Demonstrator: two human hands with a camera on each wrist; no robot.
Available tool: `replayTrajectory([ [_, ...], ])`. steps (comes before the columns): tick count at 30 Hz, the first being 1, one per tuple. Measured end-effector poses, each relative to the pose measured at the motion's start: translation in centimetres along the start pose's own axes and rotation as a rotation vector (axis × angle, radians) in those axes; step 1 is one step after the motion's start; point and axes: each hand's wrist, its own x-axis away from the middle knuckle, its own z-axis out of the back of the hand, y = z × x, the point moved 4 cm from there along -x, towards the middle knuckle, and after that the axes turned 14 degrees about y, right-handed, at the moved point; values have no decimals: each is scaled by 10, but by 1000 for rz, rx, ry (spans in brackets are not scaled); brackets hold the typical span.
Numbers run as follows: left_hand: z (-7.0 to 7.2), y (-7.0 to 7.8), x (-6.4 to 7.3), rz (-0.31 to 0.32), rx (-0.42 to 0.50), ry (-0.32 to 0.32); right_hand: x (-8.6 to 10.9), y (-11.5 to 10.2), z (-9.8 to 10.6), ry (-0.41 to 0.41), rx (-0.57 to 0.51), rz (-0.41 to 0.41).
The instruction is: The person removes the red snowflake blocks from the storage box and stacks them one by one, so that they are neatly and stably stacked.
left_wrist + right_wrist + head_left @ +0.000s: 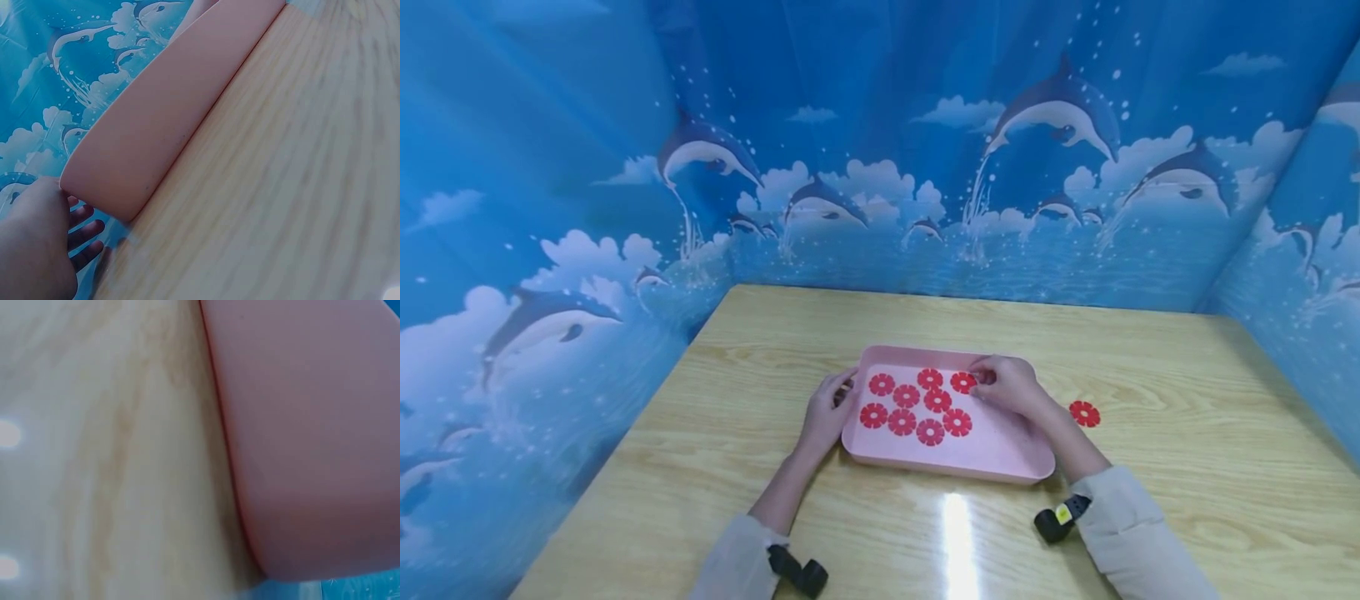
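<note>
A pink tray with low walls stands on the table, holding several red notched discs that lie flat on its floor. My left hand rests against the tray's left end. In the left wrist view the loosely spread fingers show beside the tray's end wall; the thumb's contact is hard to make out. Reaching over the right part of the tray, my right hand pinches a red disc at its edge near the back wall. The right wrist view shows only the tray's outer wall, no hand.
One more red disc lies on the wooden table, right of the tray beside my right forearm. A blue curtain with dolphins hangs behind the table and along its sides. Black wrist cameras sit on both sleeves.
</note>
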Motion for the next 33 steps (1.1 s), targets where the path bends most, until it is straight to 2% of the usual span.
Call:
replayTrajectory([
  [13, 0, 0, -1, -4, 15, 9, -2, 1, -2, 5, 57, 50],
  [18, 0, 0, 0, -25, 22, 14, -1, 2, -4, 3, 27, 53],
  [28, 1, 0, 0, -11, 19, 9, 3, 1, -5, -11, -32, 6],
  [33, 1, 2, 0, -23, 23, 6, 4, -1, -1, 6, -49, 6],
])
